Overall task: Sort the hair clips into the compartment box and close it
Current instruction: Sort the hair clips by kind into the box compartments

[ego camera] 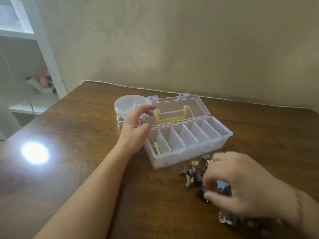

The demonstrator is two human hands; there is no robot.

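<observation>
On the head view I see the clear compartment box at frame centre, lid tipped back, a few clips in its leftmost compartment. My left hand hovers at its left end, fingers loosely curled, holding nothing. My right hand, blurred, reaches into the hair clips at lower right; its grip I cannot tell

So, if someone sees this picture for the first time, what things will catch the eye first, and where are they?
Probably the clear compartment box at the table's middle, lid open, with a few clips in its leftmost compartment only. Next, the scattered pile of small hair clips in front of it, where the blurred right hand reaches in. The left hand hovers at the box's left end, and a bright light glare lies on the table at left.
</observation>
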